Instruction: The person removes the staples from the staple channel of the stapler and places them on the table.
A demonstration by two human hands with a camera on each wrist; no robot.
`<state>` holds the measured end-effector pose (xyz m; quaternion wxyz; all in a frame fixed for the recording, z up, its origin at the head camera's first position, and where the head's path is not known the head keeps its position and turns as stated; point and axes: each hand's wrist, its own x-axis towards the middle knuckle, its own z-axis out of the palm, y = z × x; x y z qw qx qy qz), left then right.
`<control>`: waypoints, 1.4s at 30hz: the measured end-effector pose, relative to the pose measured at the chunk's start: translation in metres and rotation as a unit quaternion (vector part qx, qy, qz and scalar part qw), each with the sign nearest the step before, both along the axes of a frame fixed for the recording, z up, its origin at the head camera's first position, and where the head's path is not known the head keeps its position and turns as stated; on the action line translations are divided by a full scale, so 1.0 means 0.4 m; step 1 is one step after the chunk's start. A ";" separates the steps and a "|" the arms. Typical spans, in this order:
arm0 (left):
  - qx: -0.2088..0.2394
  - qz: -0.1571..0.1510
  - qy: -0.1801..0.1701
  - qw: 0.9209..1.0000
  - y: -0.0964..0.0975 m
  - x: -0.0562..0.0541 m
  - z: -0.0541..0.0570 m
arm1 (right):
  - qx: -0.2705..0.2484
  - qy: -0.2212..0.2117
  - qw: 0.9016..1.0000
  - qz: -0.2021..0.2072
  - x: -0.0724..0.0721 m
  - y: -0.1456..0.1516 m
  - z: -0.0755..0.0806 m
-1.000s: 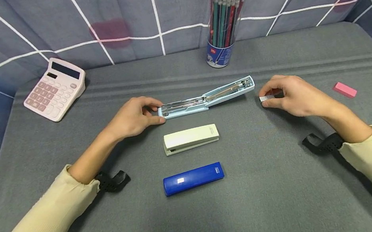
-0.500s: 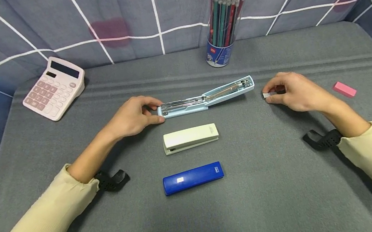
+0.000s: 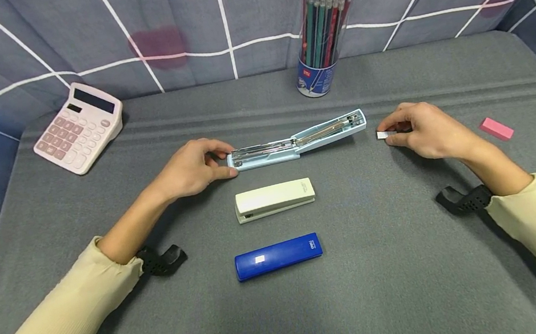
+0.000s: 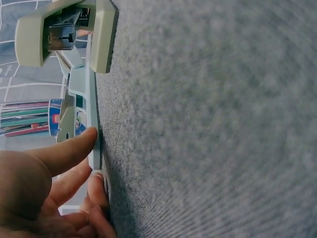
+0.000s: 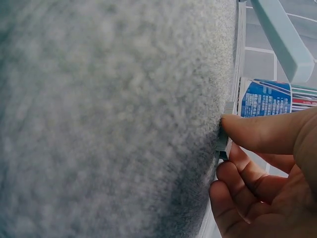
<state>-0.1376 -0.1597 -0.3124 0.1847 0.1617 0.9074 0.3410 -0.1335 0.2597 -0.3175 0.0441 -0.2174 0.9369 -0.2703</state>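
A light blue stapler [image 3: 271, 161] lies with its top swung open to the right, its metal magazine showing. My left hand [image 3: 191, 168] grips the left end of its base between thumb and fingers; in the left wrist view the thumb presses on the base's side. Just right of the stapler's raised top, my right hand [image 3: 423, 129] pinches a small strip of staples [image 5: 225, 139] low over the cloth. The fingers hide part of the strip. Nearer the person lie a cream stapler [image 3: 275, 197] and a blue stapler [image 3: 278, 257], both shut.
A pink eraser [image 3: 497, 129] lies to the right of my right hand. A tub of pencils [image 3: 318, 77] with a blue lid stands at the back. At the far left is a pink calculator [image 3: 79, 129]. Checked cloth [image 3: 193, 16] hangs behind the grey table surface [image 3: 400, 286].
My right hand has shifted slightly right and away from the person with the staples, widening the gap to the light blue stapler. My left hand has stayed in place.
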 end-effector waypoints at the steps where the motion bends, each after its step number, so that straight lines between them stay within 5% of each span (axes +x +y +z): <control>1: 0.000 -0.001 0.001 1.000 0.000 0.000 0.000 | -0.001 0.002 1.000 0.001 0.000 0.000 0.000; 23: -0.007 -0.003 0.004 1.000 0.002 -0.005 -0.005 | -0.011 0.009 1.000 0.006 0.004 0.005 -0.001; 34: -0.005 -0.005 0.007 1.000 -0.002 -0.003 -0.001 | -0.067 0.035 0.997 -0.027 0.007 -0.037 0.120; 42: -0.005 -0.002 0.006 1.000 0.000 -0.003 -0.003 | -0.123 -0.004 0.990 0.067 0.059 -0.181 0.125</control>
